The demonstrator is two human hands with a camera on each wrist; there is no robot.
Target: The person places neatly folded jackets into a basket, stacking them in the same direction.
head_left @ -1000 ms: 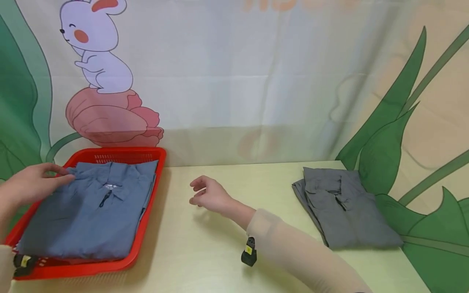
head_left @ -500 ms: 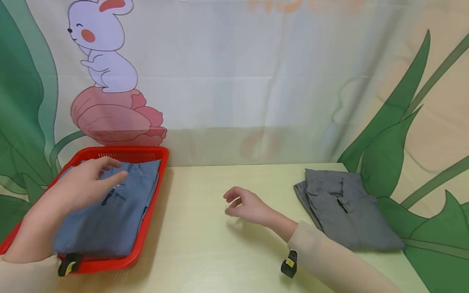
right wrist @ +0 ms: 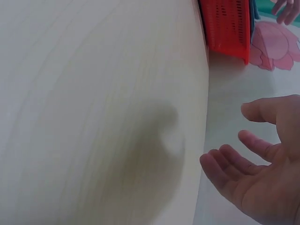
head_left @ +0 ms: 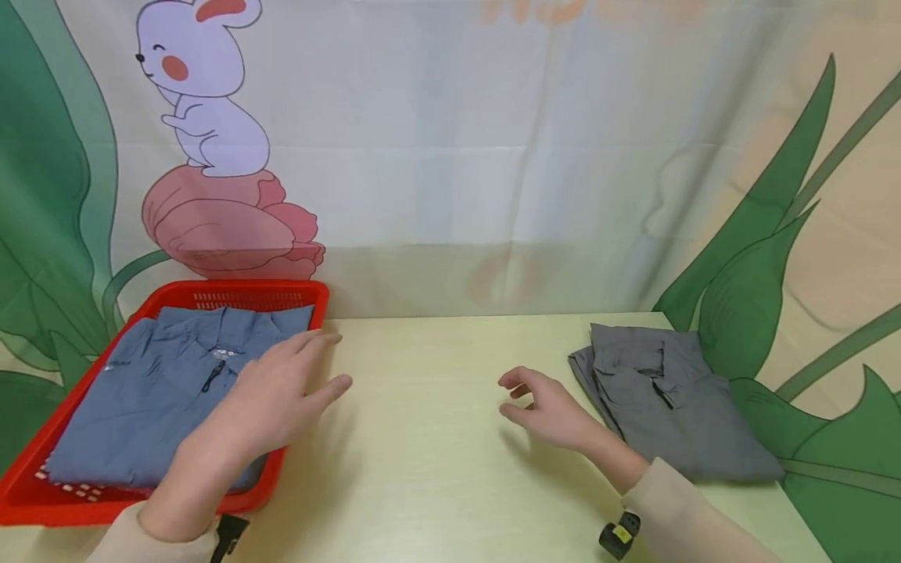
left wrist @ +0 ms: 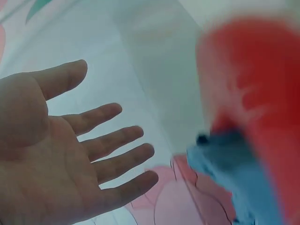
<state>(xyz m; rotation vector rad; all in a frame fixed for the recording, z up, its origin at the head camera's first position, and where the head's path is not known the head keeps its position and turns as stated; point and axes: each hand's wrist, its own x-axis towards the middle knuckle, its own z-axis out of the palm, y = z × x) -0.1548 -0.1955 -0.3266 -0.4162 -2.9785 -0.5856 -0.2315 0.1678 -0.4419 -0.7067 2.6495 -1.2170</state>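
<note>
A folded blue shirt (head_left: 155,414) with a dark zipper pull lies in the red plastic basket (head_left: 320,301) on the left. Over the basket's right side hovers my left hand (head_left: 271,399), fingers extended and nothing in them. The left wrist view shows that palm bare, with the blurred red basket (left wrist: 267,79) and blue cloth (left wrist: 234,173) beside it. My right hand (head_left: 545,407) hangs above the table, fingers loosely bent around nothing. To its right, a folded grey shirt (head_left: 690,422) rests on the table.
The pale wooden table (head_left: 415,469) stretches between basket and grey shirt. Behind it hangs a printed curtain (head_left: 422,156) with a rabbit and leaves. Its lower edge meets the table's back edge.
My left hand has left the blue shirt's upper left corner and moved right across the basket. My right hand has shifted right, closer to the grey shirt. Both shirts stay in place.
</note>
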